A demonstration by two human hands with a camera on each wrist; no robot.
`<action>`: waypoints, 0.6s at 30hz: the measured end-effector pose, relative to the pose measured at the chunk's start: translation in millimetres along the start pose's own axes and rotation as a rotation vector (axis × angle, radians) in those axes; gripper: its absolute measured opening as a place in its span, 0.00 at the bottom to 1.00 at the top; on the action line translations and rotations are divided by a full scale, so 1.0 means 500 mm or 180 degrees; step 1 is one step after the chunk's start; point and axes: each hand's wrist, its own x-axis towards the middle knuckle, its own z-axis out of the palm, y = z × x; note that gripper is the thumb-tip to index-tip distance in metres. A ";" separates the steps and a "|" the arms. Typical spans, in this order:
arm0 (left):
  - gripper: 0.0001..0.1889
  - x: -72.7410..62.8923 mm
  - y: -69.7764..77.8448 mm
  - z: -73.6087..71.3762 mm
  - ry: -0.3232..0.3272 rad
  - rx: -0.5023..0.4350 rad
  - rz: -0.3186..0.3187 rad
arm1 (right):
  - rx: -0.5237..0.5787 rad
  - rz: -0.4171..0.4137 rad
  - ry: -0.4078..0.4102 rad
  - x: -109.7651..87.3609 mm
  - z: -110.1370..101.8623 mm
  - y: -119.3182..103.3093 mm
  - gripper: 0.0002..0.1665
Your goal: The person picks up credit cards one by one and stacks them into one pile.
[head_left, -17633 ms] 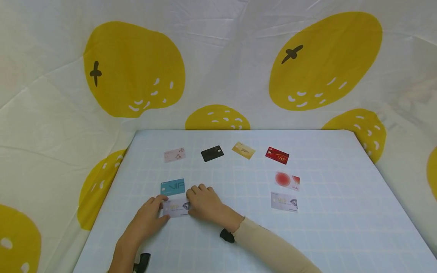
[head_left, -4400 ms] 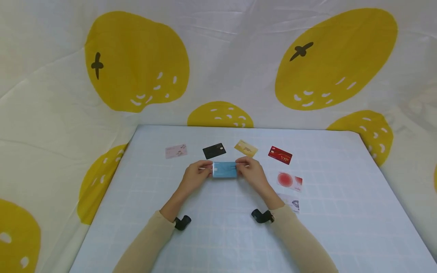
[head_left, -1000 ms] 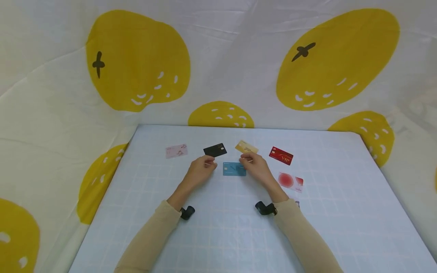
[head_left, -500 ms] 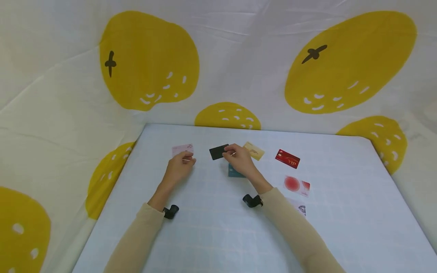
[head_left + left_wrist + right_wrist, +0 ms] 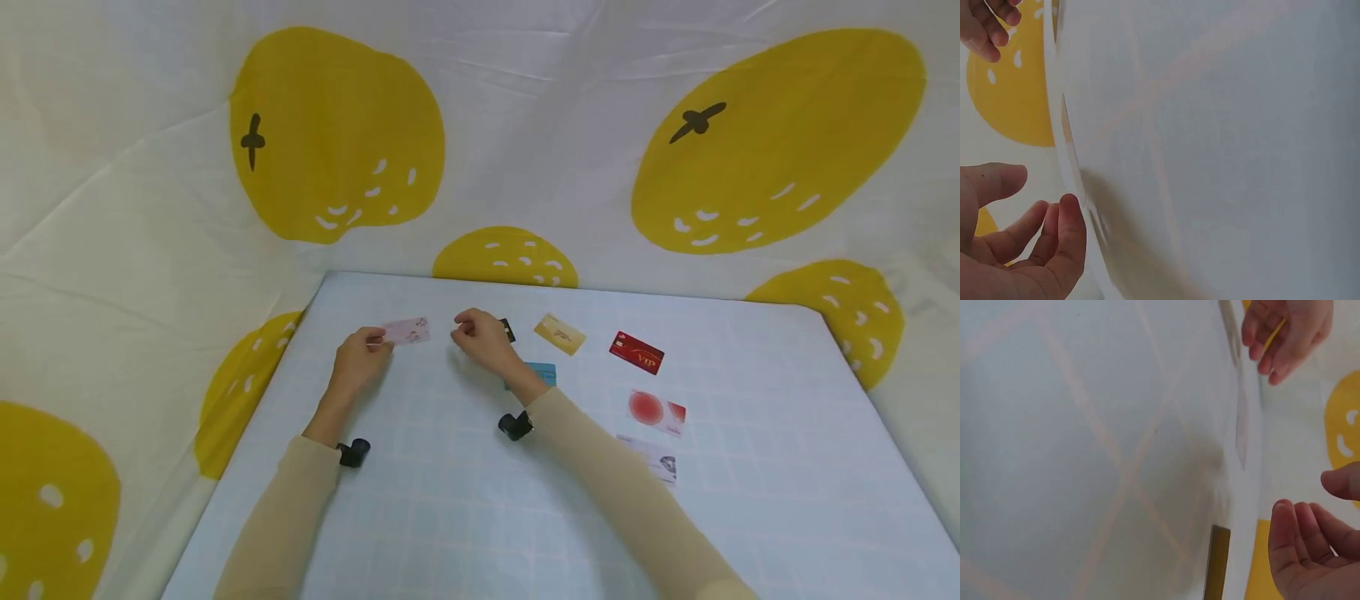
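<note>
A pale pink card (image 5: 408,331) lies flat near the table's back left. My left hand (image 5: 358,362) is at its left end, with the fingertips overlapping that end in the head view. In the left wrist view, a gap shows between the left thumb (image 5: 1007,181) and the bent fingers. To the right of the pink card, my right hand (image 5: 487,342) hovers over the table and holds nothing; its thumb and fingers stand apart in the right wrist view. It hides most of a black card (image 5: 509,330). A teal card (image 5: 543,373) lies behind the right wrist, partly covered.
Along the back lie a gold card (image 5: 560,334) and a red VIP card (image 5: 637,352). Farther right are a white card with a red circle (image 5: 657,412) and a silver card (image 5: 656,461), partly behind the right forearm. A patterned cloth (image 5: 517,150) hangs behind the table.
The teal card went from the left to the middle in both hands and was let go there. A silver card beside it no longer shows. Both hands have since moved left to the pink card.
</note>
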 end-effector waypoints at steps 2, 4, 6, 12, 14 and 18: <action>0.22 0.005 -0.005 -0.007 0.0008 0.0016 -0.0059 | 0.0019 0.0039 -0.0067 0.012 0.017 -0.004 0.18; 0.22 0.009 -0.008 -0.014 0.0020 0.0024 -0.0109 | 0.0095 0.0128 -0.0146 0.023 0.032 -0.008 0.19; 0.23 0.014 -0.011 -0.019 0.0020 0.0036 -0.0148 | 0.0287 0.0248 -0.0196 0.032 0.045 -0.012 0.20; 0.25 0.033 -0.010 -0.024 0.0006 -0.0049 -0.0228 | 0.0956 0.0787 -0.0260 0.056 0.071 -0.016 0.23; 0.25 0.038 -0.009 -0.022 -0.0021 -0.0227 -0.0318 | 0.1086 0.0929 -0.0264 0.061 0.075 -0.016 0.24; 0.31 0.047 -0.006 -0.022 -0.0082 -0.0685 -0.0535 | 0.1460 0.1206 -0.0295 0.067 0.080 -0.012 0.26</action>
